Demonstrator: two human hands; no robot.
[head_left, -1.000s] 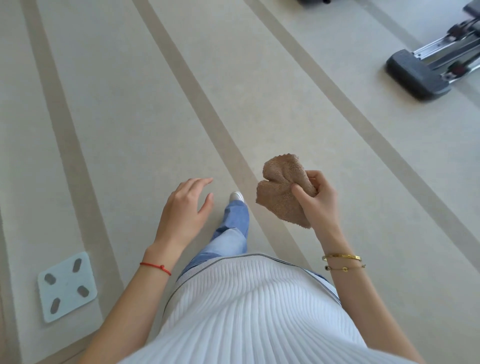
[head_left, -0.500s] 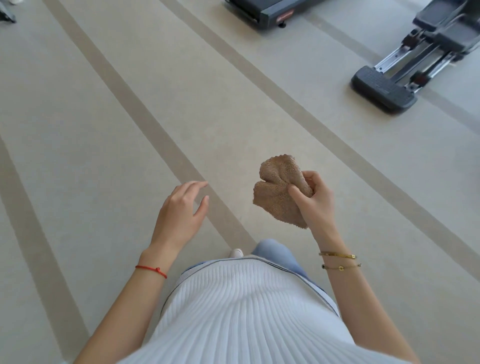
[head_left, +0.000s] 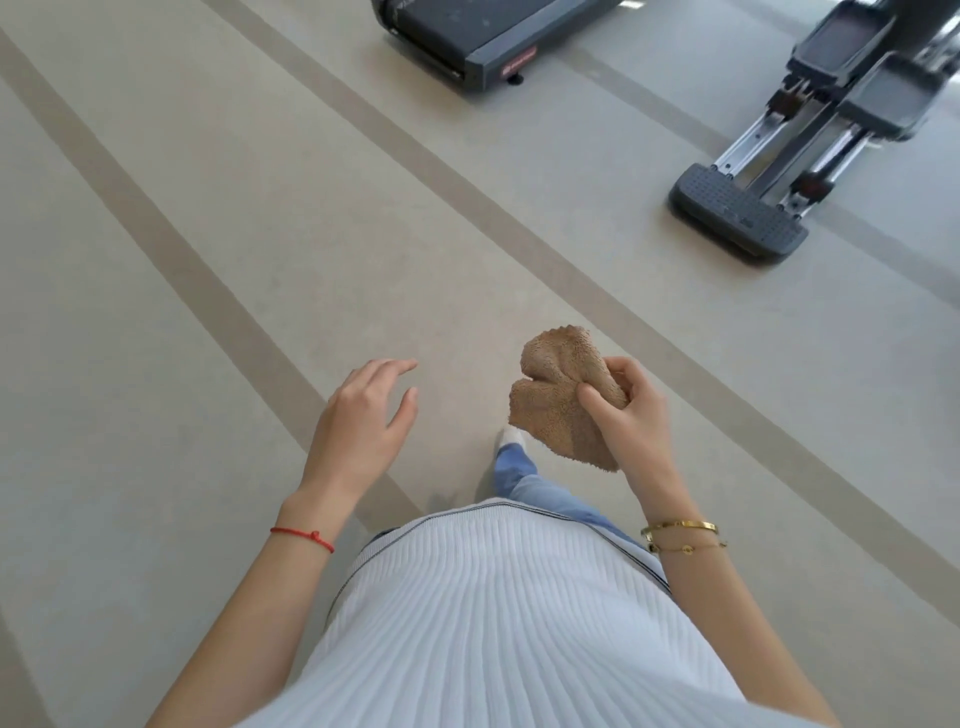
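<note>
right hand (head_left: 631, 415) grips bunched brown cloth (head_left: 558, 397) | left hand (head_left: 363, 421) held out beside it, fingers loosely spread

Bright, even daylight; soft faint shadows; slight blur; wide-angle bending at edges.

The cloth (head_left: 558, 410) in your right hand (head_left: 636, 415) is tan brown with a nubbly looped pile. At the bottom of the frame your top (head_left: 493, 623) is white with fine ribs and a thin dark line along its hem. Your jeans (head_left: 540, 493) are light blue and your shoe (head_left: 511, 436) is white. A red string (head_left: 304, 538) circles your left wrist, and two gold bracelets (head_left: 680, 530) circle your right. The floor (head_left: 208, 182) is pale beige, crossed by darker tan stripes. Along the top of the frame the treadmill (head_left: 467, 41) is dark grey, and at the upper right the footplate (head_left: 737, 213) is black with a studded grid.
</note>
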